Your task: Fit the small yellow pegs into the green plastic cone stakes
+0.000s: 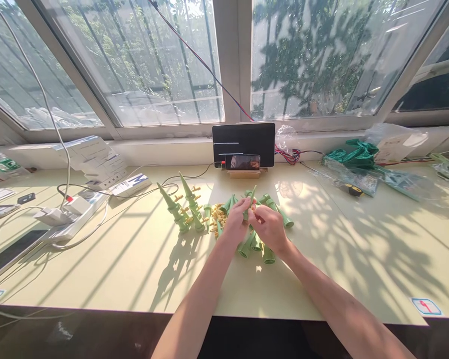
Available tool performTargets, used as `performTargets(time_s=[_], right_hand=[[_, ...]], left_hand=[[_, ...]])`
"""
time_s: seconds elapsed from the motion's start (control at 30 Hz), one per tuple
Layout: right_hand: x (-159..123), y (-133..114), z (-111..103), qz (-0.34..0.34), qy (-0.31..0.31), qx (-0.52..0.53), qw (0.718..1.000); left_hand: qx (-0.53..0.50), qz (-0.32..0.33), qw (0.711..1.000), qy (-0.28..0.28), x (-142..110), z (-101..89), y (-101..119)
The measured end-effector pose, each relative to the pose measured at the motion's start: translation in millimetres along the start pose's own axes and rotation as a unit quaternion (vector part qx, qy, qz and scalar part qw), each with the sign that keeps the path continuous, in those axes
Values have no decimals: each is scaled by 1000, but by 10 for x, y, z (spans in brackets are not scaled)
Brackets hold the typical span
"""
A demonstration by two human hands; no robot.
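Here, above the middle of the pale yellow tabletop [322,284], the left hand [237,220] grips a slender green pointed plastic piece [253,195], which stands roughly upright with its tip above the fingers. The right hand [271,227] is curled closed beside the left, its fingertips at the lower part of the piece; whether they also pinch something small cannot be told.

Under and around the hands lie green plastic tubes [269,255], some with round open ends facing the near edge. Small yellow plastic fittings [217,215] are heaped just left of the left hand. Farther left, two green tapered stacks [174,209] with yellow side pegs stand upright, near each other.

Behind the hands, a dark phone [243,162] sits sideways on a small tan cardboard stand [244,174], in front of a black flat screen [244,137]. A white power strip [78,215] lies well to the left, and crumpled green plastic [353,153] lies toward the right, by the window ledge.
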State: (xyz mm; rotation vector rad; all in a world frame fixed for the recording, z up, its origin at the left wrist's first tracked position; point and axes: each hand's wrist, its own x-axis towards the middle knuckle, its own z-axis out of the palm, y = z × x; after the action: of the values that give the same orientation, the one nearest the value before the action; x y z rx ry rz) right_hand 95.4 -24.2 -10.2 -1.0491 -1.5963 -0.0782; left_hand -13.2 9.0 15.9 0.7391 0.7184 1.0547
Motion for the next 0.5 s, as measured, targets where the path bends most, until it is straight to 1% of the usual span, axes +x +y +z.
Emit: performTargets(time_s=[0.3, 0.5], right_hand=[[3, -1, -4, 6, -4, -1, 1000], [5, 24, 4, 7, -7, 8, 1000]], left_hand=[[8, 14, 1000, -4, -22, 9, 17], [24, 28, 999, 15, -8, 6, 9]])
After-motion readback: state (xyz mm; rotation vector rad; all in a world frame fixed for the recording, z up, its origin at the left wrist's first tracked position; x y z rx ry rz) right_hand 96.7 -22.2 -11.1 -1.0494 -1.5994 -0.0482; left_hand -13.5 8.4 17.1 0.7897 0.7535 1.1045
